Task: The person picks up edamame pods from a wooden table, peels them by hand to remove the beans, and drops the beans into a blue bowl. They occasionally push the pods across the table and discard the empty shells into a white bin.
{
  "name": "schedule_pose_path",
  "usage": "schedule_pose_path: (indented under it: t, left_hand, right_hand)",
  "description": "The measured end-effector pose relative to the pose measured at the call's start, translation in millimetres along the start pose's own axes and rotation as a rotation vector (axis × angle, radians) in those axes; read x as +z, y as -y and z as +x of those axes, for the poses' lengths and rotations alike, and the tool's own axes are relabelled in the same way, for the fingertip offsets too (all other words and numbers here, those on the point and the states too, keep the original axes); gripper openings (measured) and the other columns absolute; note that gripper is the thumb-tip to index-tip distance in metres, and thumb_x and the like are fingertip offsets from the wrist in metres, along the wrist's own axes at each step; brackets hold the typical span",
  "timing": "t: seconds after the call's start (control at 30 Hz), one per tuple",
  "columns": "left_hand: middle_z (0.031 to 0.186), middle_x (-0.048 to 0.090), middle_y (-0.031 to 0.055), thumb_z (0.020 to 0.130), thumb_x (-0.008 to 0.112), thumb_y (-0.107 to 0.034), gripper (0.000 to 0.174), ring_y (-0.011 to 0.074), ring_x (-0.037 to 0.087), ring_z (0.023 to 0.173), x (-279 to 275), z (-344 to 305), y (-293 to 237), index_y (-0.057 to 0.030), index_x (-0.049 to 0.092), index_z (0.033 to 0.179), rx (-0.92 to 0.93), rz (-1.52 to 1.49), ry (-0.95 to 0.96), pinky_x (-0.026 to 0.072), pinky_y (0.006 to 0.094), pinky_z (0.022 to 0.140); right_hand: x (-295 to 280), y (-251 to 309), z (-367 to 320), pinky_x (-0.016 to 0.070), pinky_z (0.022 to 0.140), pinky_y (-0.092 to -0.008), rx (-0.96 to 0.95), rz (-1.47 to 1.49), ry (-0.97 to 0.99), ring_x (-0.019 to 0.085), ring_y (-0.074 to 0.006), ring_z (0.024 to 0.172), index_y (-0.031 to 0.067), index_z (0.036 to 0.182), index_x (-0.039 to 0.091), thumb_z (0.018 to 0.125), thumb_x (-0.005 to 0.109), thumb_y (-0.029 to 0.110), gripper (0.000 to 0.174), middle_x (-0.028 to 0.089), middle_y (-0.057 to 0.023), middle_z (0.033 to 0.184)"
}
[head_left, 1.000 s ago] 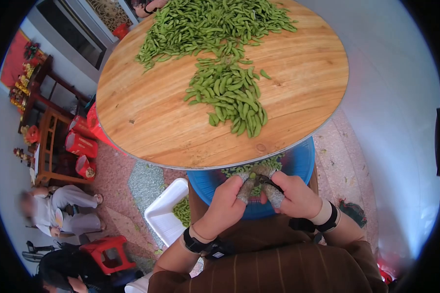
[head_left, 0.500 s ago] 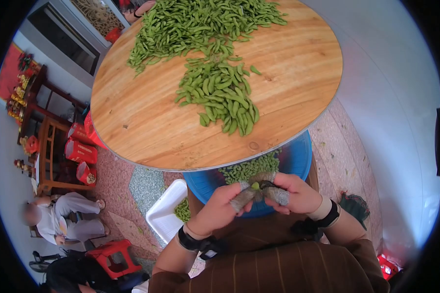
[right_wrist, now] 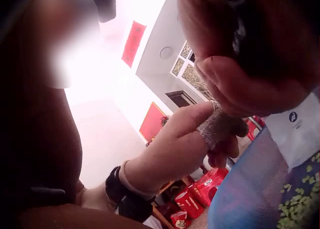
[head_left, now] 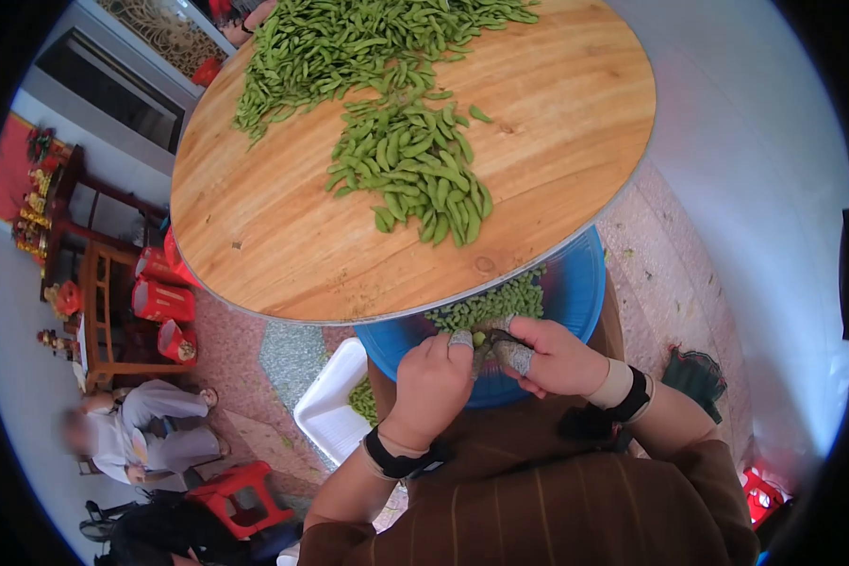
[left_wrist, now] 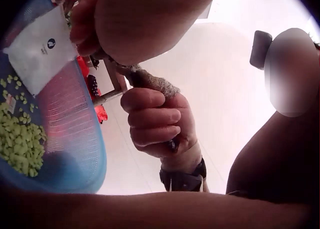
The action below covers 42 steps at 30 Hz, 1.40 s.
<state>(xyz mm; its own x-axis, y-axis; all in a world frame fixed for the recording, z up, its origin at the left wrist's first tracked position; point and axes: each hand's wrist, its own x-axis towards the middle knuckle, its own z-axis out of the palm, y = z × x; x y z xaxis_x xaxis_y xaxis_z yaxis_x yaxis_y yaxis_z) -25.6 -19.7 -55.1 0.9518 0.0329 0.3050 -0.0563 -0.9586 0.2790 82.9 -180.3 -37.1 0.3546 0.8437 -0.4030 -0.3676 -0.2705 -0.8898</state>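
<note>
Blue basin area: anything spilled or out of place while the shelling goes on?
Nothing major. The shelled beans sit inside the blue basin. A few green scraps lie on the floor right of it, and one stray pod lies apart from the pile on the wooden tabletop.

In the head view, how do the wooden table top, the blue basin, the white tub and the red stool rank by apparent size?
1. wooden table top, by far the largest.
2. blue basin, partly hidden under the table.
3. white tub and red stool look alike; the stool is farther, so unranked.
</note>
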Motion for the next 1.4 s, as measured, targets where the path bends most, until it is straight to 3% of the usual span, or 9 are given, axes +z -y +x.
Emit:
schedule_pose_path:
  t: [0.13,0.3,0.5,0.67,0.77,1.07,1.2,1.27,1.4]
  left_hand:
    - [0.082,0.063,0.0155,0.081,0.061,-0.008,0.011,0.0289,0.062,0.067,0.6,1.6,6.0,0.0001,0.056,0.086,-0.061,-0.224,0.125,0.0503,0.0359,0.059]
    - [0.096,0.065,0.0118,0.098,0.047,-0.015,0.021,0.0142,0.061,0.074,-8.4,4.7,20.2,0.0003,0.055,0.11,-0.793,-1.868,0.629,0.0496,0.0266,0.063]
    - [0.097,0.061,0.0078,0.095,0.043,-0.004,0.022,0.0125,0.058,0.079,4.9,4.5,10.4,-0.0008,0.053,0.115,-0.744,-1.57,0.573,0.0486,0.0266,0.072]
    - [0.099,0.062,0.0074,0.086,0.039,0.006,0.029,0.0123,0.058,0.078,13.5,1.0,3.6,0.0002,0.053,0.111,-0.647,-1.374,0.606,0.0505,0.0266,0.071]
    - [0.096,0.063,0.0061,0.083,0.04,0.006,0.029,0.0115,0.058,0.076,13.4,2.7,9.2,0.0001,0.057,0.106,-0.699,-1.335,0.555,0.0499,0.0255,0.069]
    - [0.076,0.065,0.0034,0.084,0.048,0.002,0.018,0.0101,0.059,0.062,10.8,-5.6,16.5,-0.0017,0.062,0.095,-0.526,-0.816,0.358,0.0487,0.0249,0.057]
    - [0.07,0.063,0.0001,0.086,0.05,-0.001,0.015,0.0082,0.059,0.061,-14.6,0.3,3.4,-0.0041,0.062,0.095,-0.347,-0.944,0.451,0.0478,0.0245,0.055]
    - [0.072,0.063,0.0,0.09,0.052,-0.006,0.011,0.0077,0.058,0.063,-24.0,4.1,3.8,-0.0041,0.062,0.095,-0.432,-1.074,0.556,0.0473,0.0234,0.056]
    - [0.078,0.061,-0.0003,0.094,0.052,-0.013,0.012,0.0073,0.056,0.066,-30.0,-12.3,13.7,-0.0054,0.061,0.098,-0.611,-1.469,0.569,0.0465,0.0219,0.058]
  right_hand:
    - [-12.0,-2.7,1.5,0.0394,0.041,-0.0205,0.035,-0.054,0.066,0.045,-0.0048,0.05,0.0084,0.12,0.051,0.095,0.044,0.013,0.026,0.049,0.0014,0.07]
    - [-19.8,-7.9,-5.5,0.0375,0.042,-0.0194,0.053,0.104,0.121,0.044,-0.0048,0.05,0.0098,0.121,0.051,0.097,0.043,0.016,0.026,0.048,0.0024,0.071]
    - [-25.6,-18.2,0.8,0.0345,0.042,-0.0187,0.135,0.318,0.104,0.043,-0.0033,0.053,0.0081,0.116,0.051,0.097,0.047,0.021,0.023,0.047,0.0049,0.071]
    - [-21.5,-30.9,15.4,0.0452,0.052,-0.0361,-0.428,-0.793,-0.286,0.058,-0.0315,0.058,0.0017,0.092,0.05,0.077,0.068,0.018,0.028,0.059,-0.0137,0.069]
    - [-23.5,-23.0,19.4,0.0455,0.057,-0.04,-0.442,-0.768,-0.272,0.057,-0.0397,0.065,0.0012,0.083,0.051,0.071,0.068,0.015,0.025,0.057,-0.0195,0.072]
    - [-4.0,-23.2,21.0,0.0476,0.057,-0.0384,-0.558,-1.07,-0.449,0.06,-0.0374,0.069,0.0013,0.085,0.053,0.078,0.067,0.016,0.022,0.059,-0.0188,0.072]
    - [-5.3,-19.7,20.8,0.0476,0.056,-0.0362,-0.521,-0.786,-0.26,0.059,-0.0348,0.065,0.0017,0.089,0.054,0.08,0.068,0.017,0.023,0.06,-0.0172,0.072]
    - [-5.5,7.9,9.2,0.0477,0.054,-0.0351,0.063,-0.173,0.032,0.061,-0.0327,0.065,0.0026,0.093,0.054,0.079,0.064,0.011,0.018,0.059,-0.0151,0.07]
    - [-14.1,2.0,10.0,0.0484,0.056,-0.0363,0.033,-0.147,0.111,0.059,-0.0344,0.066,0.0021,0.092,0.057,0.079,0.065,0.014,0.019,0.058,-0.0147,0.071]
